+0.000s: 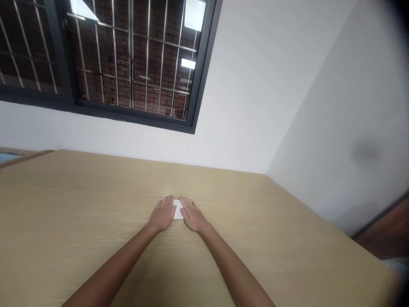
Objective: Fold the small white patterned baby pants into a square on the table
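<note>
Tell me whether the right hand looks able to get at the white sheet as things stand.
Likely yes: the right hand lies at the right side of the white sheet, its thumb over it, with nothing visible between. The left hand is at the opposite side.

Bare left forearm (128, 261) and right forearm (231, 261) are reaching forward, converging from either side. Left hand (162, 214) is lying palm down, back showing, its fingers stretching forward and slightly inward. Right hand (193, 216) is mirroring it, palm down, fingers slanting forward and inward. Both thumbs are pointing inward toward each other. Hands are resting side by side, near but not touching, neither one clenching.
</note>
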`<state>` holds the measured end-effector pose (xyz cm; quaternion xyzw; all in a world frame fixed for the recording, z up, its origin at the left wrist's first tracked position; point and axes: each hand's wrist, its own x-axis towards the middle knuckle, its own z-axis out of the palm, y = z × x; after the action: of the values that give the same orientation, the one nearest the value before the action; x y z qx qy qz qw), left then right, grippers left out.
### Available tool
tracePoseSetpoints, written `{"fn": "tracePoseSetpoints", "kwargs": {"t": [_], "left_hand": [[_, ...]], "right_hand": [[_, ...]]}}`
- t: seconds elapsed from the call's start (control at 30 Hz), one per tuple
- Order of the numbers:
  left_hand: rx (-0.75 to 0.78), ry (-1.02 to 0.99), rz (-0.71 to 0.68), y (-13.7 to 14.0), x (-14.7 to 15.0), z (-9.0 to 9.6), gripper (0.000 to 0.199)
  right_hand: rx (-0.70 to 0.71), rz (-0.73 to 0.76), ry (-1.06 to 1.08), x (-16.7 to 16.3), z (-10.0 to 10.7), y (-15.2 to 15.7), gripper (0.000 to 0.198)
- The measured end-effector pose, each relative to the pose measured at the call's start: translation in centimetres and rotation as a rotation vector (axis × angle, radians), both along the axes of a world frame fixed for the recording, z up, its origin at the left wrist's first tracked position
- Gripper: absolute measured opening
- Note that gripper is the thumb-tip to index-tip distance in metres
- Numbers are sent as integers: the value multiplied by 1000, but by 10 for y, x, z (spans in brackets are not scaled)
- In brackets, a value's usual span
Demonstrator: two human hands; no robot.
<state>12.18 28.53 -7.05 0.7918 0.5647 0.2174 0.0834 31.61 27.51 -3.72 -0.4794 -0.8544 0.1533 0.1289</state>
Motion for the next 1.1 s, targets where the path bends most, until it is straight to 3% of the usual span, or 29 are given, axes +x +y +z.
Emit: {"fn": "tracePoseSetpoints", "kwargs": {"t": [0.13, 0.37, 0.6, 0.7, 0.8, 0.97, 1.1], "left_hand": [[-4, 22, 17, 0, -2, -1, 63], [-20, 24, 145, -7, -14, -3, 70], [12, -27, 259, -12, -18, 9, 76], [56, -16, 94, -18, -13, 11, 81], [42, 24, -110, -25, -13, 12, 83], [-29, -19, -170, -49, -25, 21, 85], [-44, -36, -219, -89, -35, 33, 74]], "right_hand": [[-26, -54, -22, 19, 2, -12, 68], [-24, -97, 35, 20, 1, -18, 68], [-23, -291, 274, 22, -4, -10, 70], [1, -315, 358, 18, -3, -12, 70], [-17, -263, 285, 8, 0, -19, 71], [9, -212, 156, -7, 7, -48, 65], [41, -129, 203, -9, 18, -93, 58]]}}
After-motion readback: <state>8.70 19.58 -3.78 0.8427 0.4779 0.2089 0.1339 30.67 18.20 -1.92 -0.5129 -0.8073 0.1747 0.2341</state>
